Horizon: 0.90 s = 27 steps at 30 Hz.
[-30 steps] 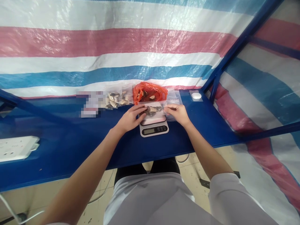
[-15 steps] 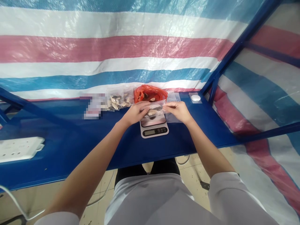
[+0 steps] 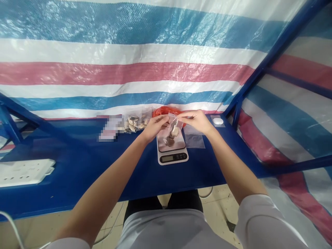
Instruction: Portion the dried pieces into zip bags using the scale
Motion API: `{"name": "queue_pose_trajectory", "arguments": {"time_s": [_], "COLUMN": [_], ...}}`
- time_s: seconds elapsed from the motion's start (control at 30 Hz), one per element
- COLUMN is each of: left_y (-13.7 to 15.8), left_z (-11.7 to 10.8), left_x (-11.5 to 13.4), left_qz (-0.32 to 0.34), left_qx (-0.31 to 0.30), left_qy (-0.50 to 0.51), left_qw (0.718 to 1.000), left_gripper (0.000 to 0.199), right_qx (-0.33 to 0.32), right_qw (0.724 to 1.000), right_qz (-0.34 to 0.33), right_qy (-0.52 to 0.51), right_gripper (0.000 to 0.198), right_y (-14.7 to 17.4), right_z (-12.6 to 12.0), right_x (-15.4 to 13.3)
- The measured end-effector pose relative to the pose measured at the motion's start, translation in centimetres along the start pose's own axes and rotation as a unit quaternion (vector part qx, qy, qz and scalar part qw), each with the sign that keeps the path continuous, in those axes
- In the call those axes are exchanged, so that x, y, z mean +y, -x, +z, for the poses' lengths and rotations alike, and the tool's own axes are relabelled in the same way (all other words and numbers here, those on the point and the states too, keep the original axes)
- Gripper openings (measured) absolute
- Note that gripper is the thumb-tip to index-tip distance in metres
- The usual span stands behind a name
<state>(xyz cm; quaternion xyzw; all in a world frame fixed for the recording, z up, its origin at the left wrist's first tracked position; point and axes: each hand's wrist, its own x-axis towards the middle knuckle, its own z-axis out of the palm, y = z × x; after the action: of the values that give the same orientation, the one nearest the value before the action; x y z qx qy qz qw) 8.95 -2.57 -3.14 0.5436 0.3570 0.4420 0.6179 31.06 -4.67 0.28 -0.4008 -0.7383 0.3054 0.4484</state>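
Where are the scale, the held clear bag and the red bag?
Scale (image 3: 173, 158): head view, on the front control panel.
Held clear bag (image 3: 173, 132): head view, mid-bag, over its contents.
Red bag (image 3: 166, 110): head view, on the upper part showing beyond the hands.

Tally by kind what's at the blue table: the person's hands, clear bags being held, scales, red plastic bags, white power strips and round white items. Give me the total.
Hands: 2 (left hand, right hand)
Held clear bag: 1
Scale: 1
Red plastic bag: 1
White power strip: 1
Round white item: 1
Total: 7
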Motion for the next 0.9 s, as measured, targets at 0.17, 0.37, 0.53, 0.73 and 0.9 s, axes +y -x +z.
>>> {"name": "queue_pose_trajectory", "arguments": {"time_s": [0.17,0.37,0.53,0.73,0.9], "left_y": [0.5,0.7,1.2,1.1,0.2], "left_z": [0.5,0.7,0.7,0.0,-1.0], "left_x": [-0.3,-1.6,-2.3,-2.7,-3.0], "left_qz": [-0.035,0.014,0.062,0.058,0.064], "left_qx": [0.011,0.079,0.104,0.119,0.138], "left_qy": [0.041,0.055,0.083,0.079,0.062], "left_qw": [0.998,0.995,0.989,0.988,0.986], "left_gripper": [0.040,0.039,0.039,0.040,0.037], "right_qx": [-0.033,0.048,0.109,0.140,0.171], "right_qw": [0.999,0.997,0.967,0.937,0.936], "right_qz": [0.020,0.034,0.160,0.201,0.195], "right_qy": [-0.006,-0.041,-0.167,-0.248,-0.239], "right_gripper": [0.024,0.029,0.050,0.046,0.047], "right_y": [-1.0,-0.8,-0.4,-0.3,-0.1], "right_z": [0.0,1.3,3.2,5.2,5.6], "right_x": [0.5,3.2,5.2,5.3,5.8]}}
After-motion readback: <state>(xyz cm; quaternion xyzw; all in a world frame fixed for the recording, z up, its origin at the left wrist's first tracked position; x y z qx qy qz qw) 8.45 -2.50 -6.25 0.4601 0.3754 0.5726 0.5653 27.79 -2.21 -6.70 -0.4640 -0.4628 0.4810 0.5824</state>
